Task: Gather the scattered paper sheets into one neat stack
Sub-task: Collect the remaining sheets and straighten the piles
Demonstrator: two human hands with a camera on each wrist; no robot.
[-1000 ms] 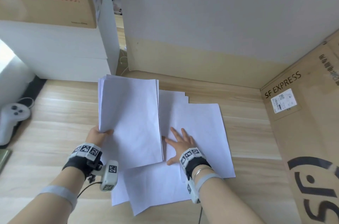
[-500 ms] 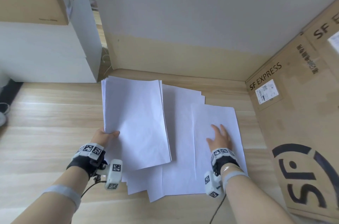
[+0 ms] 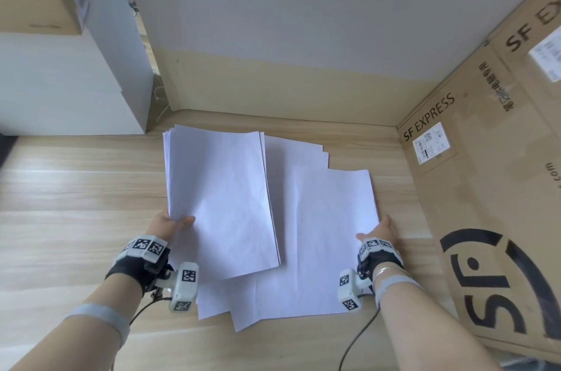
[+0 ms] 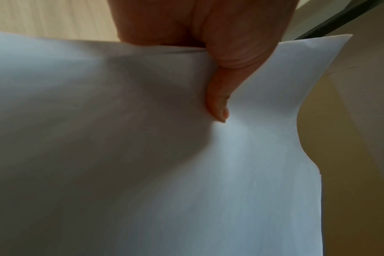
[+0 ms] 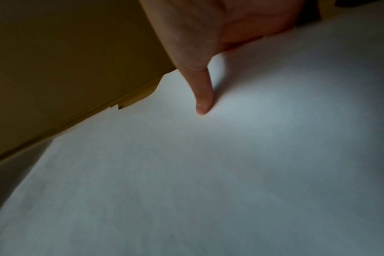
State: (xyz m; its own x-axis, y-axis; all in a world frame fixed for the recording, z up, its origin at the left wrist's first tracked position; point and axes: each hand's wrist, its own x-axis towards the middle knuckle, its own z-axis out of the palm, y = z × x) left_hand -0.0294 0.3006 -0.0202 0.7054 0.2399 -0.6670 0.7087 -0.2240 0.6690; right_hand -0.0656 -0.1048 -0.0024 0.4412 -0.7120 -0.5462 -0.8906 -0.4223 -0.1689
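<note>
Your left hand (image 3: 168, 223) pinches a stack (image 3: 221, 200) by its near left edge, thumb on top. Your right hand (image 3: 379, 232) grips the right edge of the top loose sheet (image 3: 328, 234), thumb on top, fingers hidden. More sheets (image 3: 294, 155) lie beyond on the table (image 3: 76, 188).

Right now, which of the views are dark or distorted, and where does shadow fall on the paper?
Head view: bright, wide-angle bending at the cardboard box. Left wrist view: grey shadow across the held sheets left of the thumb. Right wrist view: dim and soft; the loose sheet is brightest near the right hand.
</note>
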